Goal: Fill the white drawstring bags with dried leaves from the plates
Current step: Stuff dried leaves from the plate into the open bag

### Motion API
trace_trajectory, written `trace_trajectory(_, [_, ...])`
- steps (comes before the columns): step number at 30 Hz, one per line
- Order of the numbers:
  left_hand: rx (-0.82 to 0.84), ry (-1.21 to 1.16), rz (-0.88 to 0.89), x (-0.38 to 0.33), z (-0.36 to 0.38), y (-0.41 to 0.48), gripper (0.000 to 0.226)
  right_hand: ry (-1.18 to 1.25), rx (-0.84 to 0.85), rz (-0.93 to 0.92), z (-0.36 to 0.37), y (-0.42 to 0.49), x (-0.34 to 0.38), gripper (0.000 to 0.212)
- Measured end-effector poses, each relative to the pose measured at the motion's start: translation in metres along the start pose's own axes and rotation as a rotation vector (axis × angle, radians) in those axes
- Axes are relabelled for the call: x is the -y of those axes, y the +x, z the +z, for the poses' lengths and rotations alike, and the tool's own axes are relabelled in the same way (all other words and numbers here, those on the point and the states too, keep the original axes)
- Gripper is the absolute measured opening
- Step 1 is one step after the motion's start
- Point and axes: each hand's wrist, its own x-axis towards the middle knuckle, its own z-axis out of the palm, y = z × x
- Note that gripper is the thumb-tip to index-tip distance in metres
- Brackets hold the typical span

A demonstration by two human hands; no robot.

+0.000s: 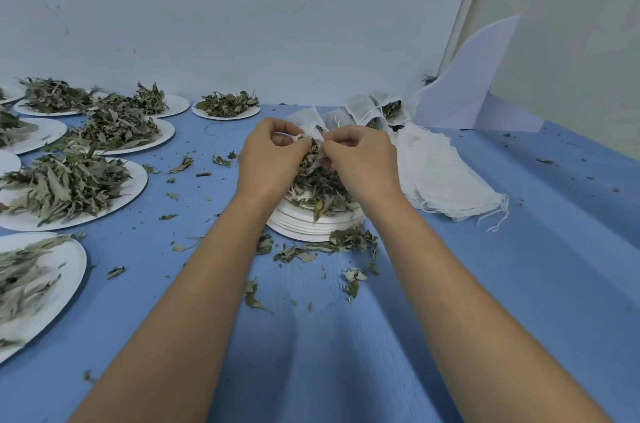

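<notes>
Both hands meet over a stack of white plates [311, 227] that carries a heap of dried leaves [318, 190]. My left hand [268, 159] and my right hand [360, 163] each pinch the rim of one white drawstring bag [311, 131], which hangs mouth-up between them with leaves showing inside. A pile of flat empty bags [446, 173] lies just right of my right hand. Behind it stand filled bags [377, 111] with leaves visible in their tops.
Several white plates [138, 180] heaped with dried leaves [65, 183] cover the left side of the blue tablecloth [502, 284]. Loose leaf bits [311, 251] lie scattered around the plate stack. A white folded board [474, 90] leans at the back right by the wall.
</notes>
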Motion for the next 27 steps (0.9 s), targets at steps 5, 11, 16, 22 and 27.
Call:
trace_trajectory(5, [0.234,-0.084,-0.077,-0.009,-0.005,0.003,0.024,-0.034,-0.043,0.014,-0.004,0.005,-0.004,0.01])
trace_trajectory(11, [0.342,0.146,0.107,-0.004,-0.012,-0.001,0.05,-0.001,-0.031,0.05,-0.006,0.007,-0.006,0.011])
trace_trajectory(16, [0.196,0.117,0.153,0.0,-0.009,0.0,0.033,-0.018,0.044,0.033,-0.007,0.005,-0.005,0.013])
trace_trajectory(22, [0.036,0.151,0.163,0.002,-0.003,-0.004,0.03,-0.023,0.109,-0.064,-0.002,-0.001,0.002,0.013])
trace_trajectory(27, [-0.148,0.197,0.131,0.003,-0.001,-0.003,0.034,0.063,0.26,-0.032,0.002,-0.002,0.006,0.014])
